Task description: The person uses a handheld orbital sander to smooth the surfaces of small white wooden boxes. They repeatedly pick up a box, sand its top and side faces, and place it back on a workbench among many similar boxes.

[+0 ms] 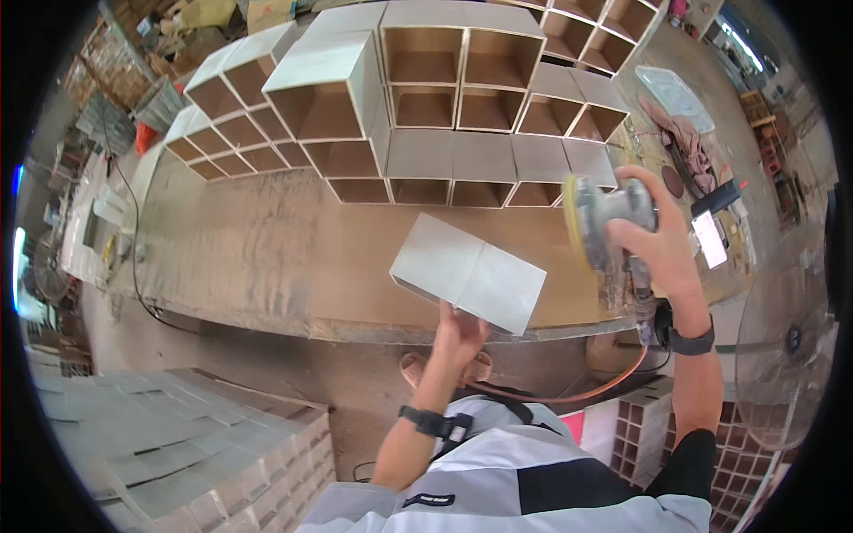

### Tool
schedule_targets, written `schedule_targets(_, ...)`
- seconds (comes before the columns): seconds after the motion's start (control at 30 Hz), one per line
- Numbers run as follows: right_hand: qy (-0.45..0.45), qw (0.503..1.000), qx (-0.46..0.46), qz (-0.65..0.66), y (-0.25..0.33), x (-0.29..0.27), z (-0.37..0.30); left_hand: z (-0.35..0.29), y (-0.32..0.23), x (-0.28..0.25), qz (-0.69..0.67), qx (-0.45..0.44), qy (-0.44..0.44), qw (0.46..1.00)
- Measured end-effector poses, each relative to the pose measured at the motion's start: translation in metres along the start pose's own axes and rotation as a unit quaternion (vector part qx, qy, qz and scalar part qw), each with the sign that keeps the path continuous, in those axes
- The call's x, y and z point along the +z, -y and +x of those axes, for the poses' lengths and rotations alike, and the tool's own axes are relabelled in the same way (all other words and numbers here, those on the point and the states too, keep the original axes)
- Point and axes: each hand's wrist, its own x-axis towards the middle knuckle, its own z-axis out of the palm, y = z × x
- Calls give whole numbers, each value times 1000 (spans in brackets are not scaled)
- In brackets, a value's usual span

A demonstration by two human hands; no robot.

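Observation:
My right hand (662, 240) is wrapped round a grey orbital sander (613, 210), raised above the right part of the workbench (258, 244). Its yellow pad faces left, apart from any box. An orange air hose (613, 384) runs from the sander's handle down past my body. At the bench's front edge my left hand (460, 336) grips the near side of a pale grey wooden box (468, 271). This box sits turned at an angle, a seam across its middle, its opening toward me. Some of my left fingers are hidden behind the box.
Stacked open-front boxes (422, 160) line the back of the bench. A phone (710, 239), a crumpled cloth (680, 147) and a clear plastic lid (675, 96) lie at the right. Many boxes (160, 444) are piled lower left. A fan (791, 342) stands at the right.

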Motion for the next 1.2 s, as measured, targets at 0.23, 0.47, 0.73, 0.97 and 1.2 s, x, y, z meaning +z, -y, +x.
schedule_targets(0.23, 26, 954, -229, -193, 15, 92, 16, -47, -21, 70, 774, 261, -228, 531)
schedule_targets(0.47, 125, 930, -273, -212, 23, 189, 12, 6, -20, 10, 792, 305, -90, 522)
schedule_targets(0.73, 42, 944, -190, -266, 15, 201, 91, 3, -20, 0, 857, 280, -105, 420)
schedule_targets(0.97, 38, 937, -245, -247, 12, 212, 80, 1, -21, 10, 848, 330, -75, 407)
schedule_targets(1.2, 143, 934, -193, -264, 17, 186, 27, 7, -23, 10, 857, 348, -60, 375)
